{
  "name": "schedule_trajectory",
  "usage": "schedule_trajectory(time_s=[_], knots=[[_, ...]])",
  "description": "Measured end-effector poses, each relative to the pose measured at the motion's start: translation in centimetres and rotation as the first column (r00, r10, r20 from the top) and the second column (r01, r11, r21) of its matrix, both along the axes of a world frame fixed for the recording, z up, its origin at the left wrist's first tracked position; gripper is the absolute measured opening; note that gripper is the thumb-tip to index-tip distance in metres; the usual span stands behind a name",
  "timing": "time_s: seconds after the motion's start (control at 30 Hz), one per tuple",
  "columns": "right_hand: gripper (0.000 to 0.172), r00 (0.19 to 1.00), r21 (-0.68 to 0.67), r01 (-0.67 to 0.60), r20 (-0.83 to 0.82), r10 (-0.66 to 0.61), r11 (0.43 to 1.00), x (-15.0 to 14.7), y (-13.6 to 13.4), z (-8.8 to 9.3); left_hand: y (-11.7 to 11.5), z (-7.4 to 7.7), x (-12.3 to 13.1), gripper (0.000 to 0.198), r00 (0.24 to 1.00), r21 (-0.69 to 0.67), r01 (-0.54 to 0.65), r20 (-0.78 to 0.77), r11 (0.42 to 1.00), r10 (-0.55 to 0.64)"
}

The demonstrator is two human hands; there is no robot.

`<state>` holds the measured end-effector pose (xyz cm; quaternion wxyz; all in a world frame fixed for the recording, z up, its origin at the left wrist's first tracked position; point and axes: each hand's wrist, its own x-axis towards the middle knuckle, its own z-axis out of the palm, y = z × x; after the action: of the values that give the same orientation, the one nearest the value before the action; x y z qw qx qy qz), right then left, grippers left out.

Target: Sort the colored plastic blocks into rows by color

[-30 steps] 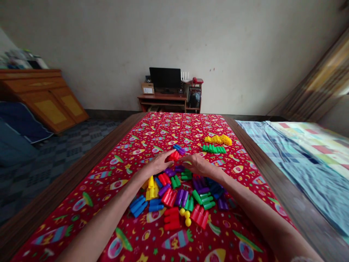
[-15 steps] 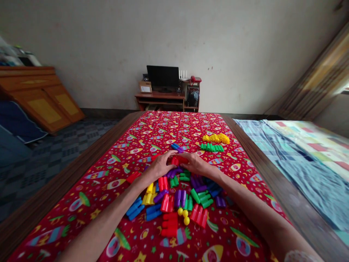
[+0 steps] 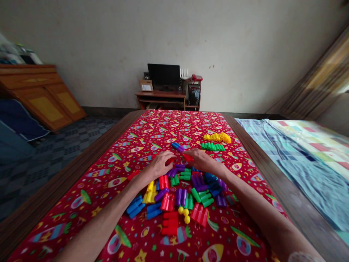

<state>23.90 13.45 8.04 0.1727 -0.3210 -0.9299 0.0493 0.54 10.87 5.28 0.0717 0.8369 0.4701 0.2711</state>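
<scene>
My left hand [image 3: 159, 165] and my right hand [image 3: 200, 161] meet just beyond a heap of coloured plastic blocks [image 3: 180, 194] on a red patterned cloth [image 3: 163, 134]. Each hand pinches a small red block: the left one's red block [image 3: 170, 160] peeks past its fingertips, and the right one's red block [image 3: 188, 158] sticks out toward the left. The two pieces sit slightly apart. A blue and purple piece [image 3: 177, 146] lies just beyond the hands.
A joined yellow row [image 3: 218, 137] and a green row [image 3: 213, 147] lie at the far right of the cloth. The table's wooden edge [image 3: 245, 145] borders a bed with a checked sheet [image 3: 300, 156]. A desk with a monitor [image 3: 165, 76] stands at the wall.
The red pieces that were together between my hands half a second ago are now apart, one in each hand. My hands shifted slightly away from each other.
</scene>
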Motion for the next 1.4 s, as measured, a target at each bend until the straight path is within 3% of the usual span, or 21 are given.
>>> schedule_trajectory(time_s=[0.07,0.17,0.27,0.47,0.63,0.77,0.87,0.97,1.0,1.07,1.13,1.23,1.4], knots=[[0.024,0.999,-0.069,-0.020,0.031,0.022,0.997,-0.1,-0.7,1.3,-0.2,0.4,0.0,0.025,0.999,-0.026,0.046,-0.001,0.999,-0.046],[0.022,0.976,-0.117,0.063,0.215,-0.037,0.991,-0.5,-2.3,2.9,-0.7,1.4,0.1,0.026,0.993,-0.039,0.115,0.029,0.993,-0.114],[0.026,0.939,-0.086,0.022,0.344,0.009,0.996,-1.0,-4.1,2.7,-1.4,1.7,0.7,0.024,0.984,-0.071,0.174,0.038,0.982,-0.171],[0.040,0.962,0.055,-0.065,0.268,0.049,0.996,-1.5,-5.5,0.6,-2.6,0.2,1.8,0.033,0.990,-0.133,0.113,-0.067,0.985,-0.122],[0.045,0.955,-0.078,-0.123,0.262,0.140,0.989,-0.4,-4.2,2.2,-2.3,0.8,2.0,0.013,0.993,-0.124,0.081,-0.076,0.989,-0.091],[0.041,0.951,-0.122,-0.096,0.281,0.127,0.988,0.8,-3.6,3.8,-2.3,1.6,2.0,0.014,0.992,-0.149,0.041,-0.114,0.988,-0.058],[0.035,0.966,-0.111,-0.003,0.258,0.032,0.994,2.4,-2.5,4.6,-2.3,1.4,2.0,0.015,0.992,-0.134,0.005,-0.127,0.991,-0.022],[0.033,0.950,-0.064,0.213,0.245,-0.191,0.975,4.5,-0.8,5.2,-2.2,0.9,2.0,0.016,0.991,-0.114,-0.032,-0.136,0.993,0.016],[0.032,0.917,-0.023,0.326,0.250,-0.310,0.945,5.2,-0.2,5.4,-2.2,0.7,2.0,0.015,0.990,-0.100,-0.035,-0.140,0.994,0.021],[0.034,0.795,0.062,0.551,0.265,-0.546,0.832,6.5,0.7,5.5,-2.1,0.6,2.0,0.012,0.990,-0.065,-0.020,-0.143,0.998,0.011],[0.034,0.666,0.113,0.690,0.289,-0.688,0.715,7.6,1.3,5.3,-2.1,0.5,2.0,0.009,0.989,-0.041,0.000,-0.145,0.999,-0.006],[0.035,0.591,0.117,0.743,0.347,-0.728,0.659,8.4,1.7,4.2,-2.1,0.4,2.0,0.008,0.988,-0.033,0.018,-0.152,0.999,-0.022],[0.043,0.598,0.131,0.737,0.332,-0.730,0.663,8.2,1.8,2.9,-2.0,0.2,1.8,0.010,0.993,-0.031,0.034,-0.108,0.999,-0.037]])
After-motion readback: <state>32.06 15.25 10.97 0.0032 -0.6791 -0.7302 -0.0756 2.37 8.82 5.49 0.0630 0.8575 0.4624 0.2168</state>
